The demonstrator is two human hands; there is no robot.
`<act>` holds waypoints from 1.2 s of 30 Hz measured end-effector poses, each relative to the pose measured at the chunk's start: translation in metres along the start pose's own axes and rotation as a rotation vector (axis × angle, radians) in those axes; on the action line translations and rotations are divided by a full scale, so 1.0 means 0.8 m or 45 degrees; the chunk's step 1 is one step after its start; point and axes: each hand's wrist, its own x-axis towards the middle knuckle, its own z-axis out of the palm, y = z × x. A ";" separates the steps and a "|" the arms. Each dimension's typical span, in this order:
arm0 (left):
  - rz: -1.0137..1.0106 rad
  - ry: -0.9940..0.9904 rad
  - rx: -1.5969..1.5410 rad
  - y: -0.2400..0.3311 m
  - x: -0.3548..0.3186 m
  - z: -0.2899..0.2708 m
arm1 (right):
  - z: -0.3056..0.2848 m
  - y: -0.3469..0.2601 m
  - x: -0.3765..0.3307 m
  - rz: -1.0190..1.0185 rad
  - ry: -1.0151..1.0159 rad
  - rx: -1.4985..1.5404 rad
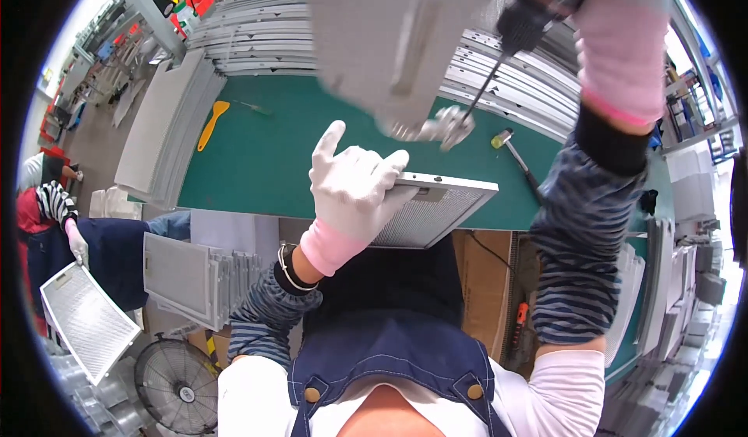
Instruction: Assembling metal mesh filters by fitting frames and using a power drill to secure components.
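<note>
My left hand (351, 184), in a white glove with a pink cuff, grips the upper left corner of a framed metal mesh panel (417, 219). The panel tilts at the near edge of the green-topped bench (265, 168). At the upper right, my right hand (619, 8), gloved alike, is raised around a dark power screwdriver (541, 4); its fingers are partly cut off by the picture's edge. From the tool a long thin bit runs down to a blurred shiny metal piece (456, 125). A large blurred grey plate (382, 39) hides part of the bench.
On the bench lie a yellow scraper (212, 125), a thin screwdriver (253, 107) and a hammer (514, 156). Stacked panels (167, 125) stand at left; metal strips (265, 31) line the back. A person (54, 219) at left holds a mesh panel (89, 320), near a fan (183, 390).
</note>
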 end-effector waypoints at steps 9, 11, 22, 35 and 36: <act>-0.035 -0.086 -0.143 -0.007 -0.014 0.009 | 0.010 0.021 -0.030 0.172 -0.031 0.016; -0.049 -0.092 -0.134 -0.009 -0.018 0.011 | 0.012 0.022 -0.028 0.190 -0.032 0.024; -0.088 -0.118 -0.060 -0.006 -0.026 0.020 | 0.014 0.016 -0.031 0.339 -0.047 0.047; 0.083 -0.034 -0.252 -0.007 -0.018 0.027 | -0.006 0.033 -0.037 0.336 -0.393 0.221; 0.093 -0.037 -0.240 -0.007 -0.019 0.028 | -0.007 0.043 -0.041 0.344 -0.452 0.262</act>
